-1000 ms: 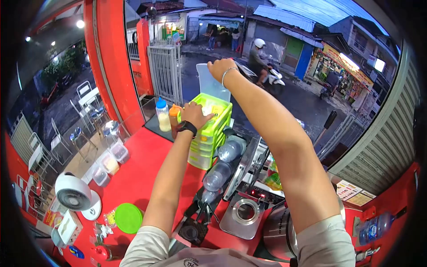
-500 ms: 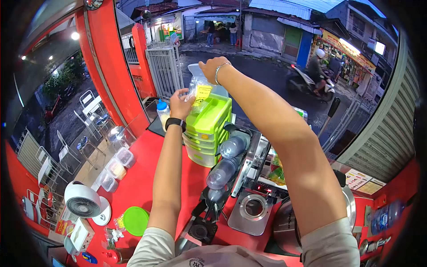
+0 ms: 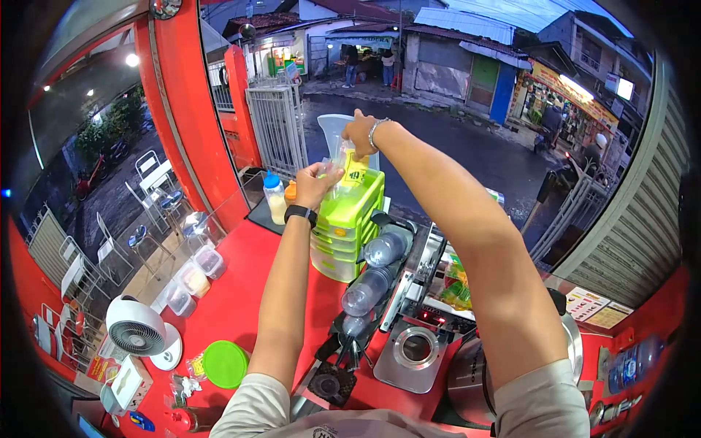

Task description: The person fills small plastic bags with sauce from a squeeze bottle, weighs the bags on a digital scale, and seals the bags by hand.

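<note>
My left hand [image 3: 319, 182] is closed on the lower left side of a clear plastic bag with a yellow printed label [image 3: 355, 169]. My right hand [image 3: 361, 134], a bracelet on its wrist, is closed at the bag's upper edge, its fingertips partly hidden. Both hands are above a lime-green drawer box [image 3: 349, 212] with see-through drawers. Behind the bag a pale translucent plastic container [image 3: 332, 125] stands upright. Left of the drawer box are a blue-capped bottle [image 3: 274, 198] with pale contents and an orange-topped bottle [image 3: 290, 192], partly behind my left hand.
Clear plastic cups [image 3: 367, 290] lie in a row beside a cup sealing machine [image 3: 418, 347]. On the red counter [image 3: 255, 270] are a white fan [image 3: 136, 325], a green lid [image 3: 225, 363] and small lidded tubs [image 3: 193, 279]. A steel pot [image 3: 471, 379] stands near my right arm.
My right hand has come down to the bag's upper edge. My left hand and the bag have shifted slightly right. On the street, the motorbike has moved away to the right.
</note>
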Tool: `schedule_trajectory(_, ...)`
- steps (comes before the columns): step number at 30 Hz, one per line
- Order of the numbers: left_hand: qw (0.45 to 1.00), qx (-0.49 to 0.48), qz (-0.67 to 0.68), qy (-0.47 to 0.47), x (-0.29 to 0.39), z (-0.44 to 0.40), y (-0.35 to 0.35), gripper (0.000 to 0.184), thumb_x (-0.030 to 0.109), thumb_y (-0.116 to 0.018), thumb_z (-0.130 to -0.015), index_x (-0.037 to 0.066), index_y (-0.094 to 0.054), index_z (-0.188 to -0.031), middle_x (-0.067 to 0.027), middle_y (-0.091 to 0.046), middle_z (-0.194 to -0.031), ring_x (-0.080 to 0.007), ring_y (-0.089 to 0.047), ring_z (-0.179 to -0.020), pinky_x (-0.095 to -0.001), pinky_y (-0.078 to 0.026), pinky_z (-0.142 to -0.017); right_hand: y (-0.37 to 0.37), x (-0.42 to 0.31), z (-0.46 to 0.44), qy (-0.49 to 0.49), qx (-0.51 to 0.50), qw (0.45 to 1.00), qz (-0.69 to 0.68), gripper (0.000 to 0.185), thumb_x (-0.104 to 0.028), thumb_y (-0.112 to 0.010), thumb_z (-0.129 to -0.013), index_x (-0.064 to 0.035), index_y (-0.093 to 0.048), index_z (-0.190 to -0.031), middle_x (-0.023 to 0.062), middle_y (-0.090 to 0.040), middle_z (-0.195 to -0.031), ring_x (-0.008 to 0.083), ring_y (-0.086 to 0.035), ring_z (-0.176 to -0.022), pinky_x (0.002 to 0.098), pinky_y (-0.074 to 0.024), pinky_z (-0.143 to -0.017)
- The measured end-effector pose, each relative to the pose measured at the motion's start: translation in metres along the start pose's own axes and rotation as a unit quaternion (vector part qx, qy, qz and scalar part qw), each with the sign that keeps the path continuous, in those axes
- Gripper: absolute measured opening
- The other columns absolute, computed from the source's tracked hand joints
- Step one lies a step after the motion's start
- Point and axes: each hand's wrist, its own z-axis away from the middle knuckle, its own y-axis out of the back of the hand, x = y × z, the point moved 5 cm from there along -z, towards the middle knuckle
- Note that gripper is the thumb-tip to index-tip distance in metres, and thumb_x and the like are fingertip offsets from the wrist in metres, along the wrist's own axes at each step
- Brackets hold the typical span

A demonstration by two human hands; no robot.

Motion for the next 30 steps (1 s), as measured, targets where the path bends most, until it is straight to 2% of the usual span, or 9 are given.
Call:
schedule_trajectory(2,1.000,-0.007,-0.022,0.000,0.001,0.003,-0.002,0.018,0.012,-0.081,-0.078,0.002,-0.069,-0.088,-0.0015,-0.068,-0.081,-0.0068,-0.060,-0.067,-0.0232,-0.049,-0.060,-0.008,0.002,-0.014,0.040,-0.012,0.999,-0.019,0.049,-0.028,-0.074,-0.076,-0.0162,-0.064,-0.122,0.0249,-0.057,-0.122,0.0374,-0.059,-0.112,0.0404,-0.0501,-0.094)
schedule_trajectory(3,0.998,-0.005,0.053,0.025,-0.001,0.007,-0.003,0.017,0.013,-0.079,-0.081,0.003,-0.068,-0.090,-0.0031,-0.069,-0.085,-0.0088,-0.063,-0.072,-0.0247,-0.051,-0.064,-0.010,0.007,-0.014,0.028,0.031,0.997,-0.064,0.035,-0.023,-0.075,-0.074,-0.0102,-0.071,-0.106,0.0192,-0.064,-0.114,0.0345,-0.062,-0.106,0.0403,-0.0522,-0.089)
schedule_trajectory(9,0.953,0.050,0.286,0.092,-0.019,0.008,0.005,0.023,0.019,-0.061,-0.096,0.004,-0.054,-0.112,-0.0135,-0.065,-0.110,-0.0182,-0.066,-0.085,-0.0333,-0.057,-0.073,-0.005,0.014,-0.010,0.077,0.060,0.995,-0.036,0.023,-0.015,-0.078,-0.067,-0.0074,-0.073,-0.089,0.0151,-0.069,-0.088,0.0329,-0.066,-0.092,0.0405,-0.0530,-0.082)
schedule_trajectory(12,0.942,0.089,0.306,0.102,-0.025,0.009,0.008,0.030,0.018,-0.054,-0.099,0.003,-0.043,-0.122,-0.0187,-0.059,-0.119,-0.0243,-0.064,-0.090,-0.0391,-0.059,-0.079,-0.008,0.016,-0.012,0.075,0.049,0.996,-0.023,0.036,-0.019,-0.083,-0.067,-0.0094,-0.072,-0.100,0.0139,-0.070,-0.103,0.0319,-0.067,-0.100,0.0393,-0.0544,-0.085)
schedule_trajectory(14,0.983,0.090,0.154,0.037,-0.020,0.007,0.009,0.027,0.015,-0.050,-0.100,0.003,-0.044,-0.124,-0.0135,-0.061,-0.109,-0.0211,-0.063,-0.087,-0.0380,-0.058,-0.078,-0.008,0.019,-0.009,0.081,0.061,0.994,-0.033,0.036,-0.020,-0.084,-0.067,-0.0096,-0.073,-0.099,0.0135,-0.071,-0.101,0.0315,-0.067,-0.098,0.0393,-0.0544,-0.084)
schedule_trajectory(16,0.985,0.083,0.149,0.003,-0.016,0.002,0.003,0.028,0.020,-0.056,-0.098,0.004,-0.051,-0.121,-0.0066,-0.061,-0.098,-0.0141,-0.060,-0.081,-0.0306,-0.056,-0.070,-0.006,0.018,-0.009,0.085,0.075,0.992,-0.047,0.035,-0.021,-0.084,-0.066,-0.0098,-0.073,-0.098,0.0131,-0.071,-0.099,0.0312,-0.068,-0.097,0.0394,-0.0544,-0.083)
schedule_trajectory(19,0.991,0.039,-0.097,-0.088,0.024,0.006,-0.019,0.027,0.029,-0.072,-0.087,0.003,-0.066,-0.093,0.0006,-0.055,-0.068,-0.0053,-0.049,-0.063,-0.0228,-0.039,-0.053,-0.009,0.022,-0.013,0.081,0.054,0.994,-0.048,0.034,-0.021,-0.085,-0.065,-0.0098,-0.073,-0.095,0.0128,-0.072,-0.095,0.0311,-0.068,-0.094,0.0393,-0.0542,-0.082)
schedule_trajectory(23,0.956,0.005,-0.249,-0.154,0.024,-0.011,-0.024,0.027,0.024,-0.071,-0.086,-0.003,-0.067,-0.083,-0.0051,-0.055,-0.061,-0.0109,-0.043,-0.055,-0.0330,-0.034,-0.050,-0.012,0.023,-0.015,0.104,0.064,0.990,-0.068,0.036,-0.025,-0.086,-0.063,-0.0097,-0.074,-0.093,0.0132,-0.072,-0.093,0.0315,-0.068,-0.093,0.0389,-0.0540,-0.082)
schedule_trajectory(30,0.950,0.119,-0.245,-0.155,0.034,0.014,0.013,0.030,0.024,-0.064,-0.091,-0.005,-0.066,-0.083,-0.0118,-0.059,-0.062,-0.0102,-0.050,-0.058,-0.0320,-0.042,-0.055,0.002,0.014,0.012,0.091,0.039,0.976,-0.195,0.048,-0.042,-0.080,-0.069,-0.0115,-0.069,-0.103,0.0171,-0.064,-0.112,0.0370,-0.062,-0.105,0.0433,-0.0489,-0.092)
